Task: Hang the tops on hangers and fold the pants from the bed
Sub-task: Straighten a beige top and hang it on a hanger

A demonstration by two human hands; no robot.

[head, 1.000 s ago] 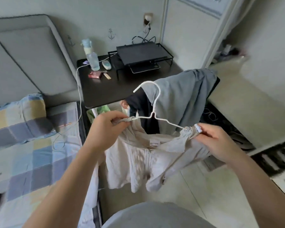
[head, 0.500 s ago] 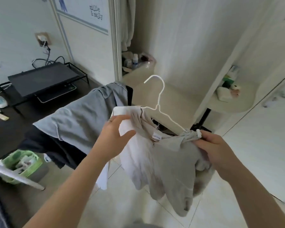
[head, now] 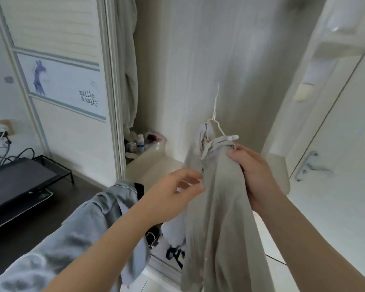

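Beige top [head: 219,207] hangs vertical, hanger hook [head: 215,106] upward

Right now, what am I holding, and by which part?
The right hand grips the beige top at its shoulder, below the hanger end. The left hand is at its edge; grip unclear.

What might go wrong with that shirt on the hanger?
The beige top is bunched near one end of the white hanger, so it might slide off. Only the right hand grips the cloth; the left hand looks open beside it, so a tug may drop everything. The hook is not on anything yet.
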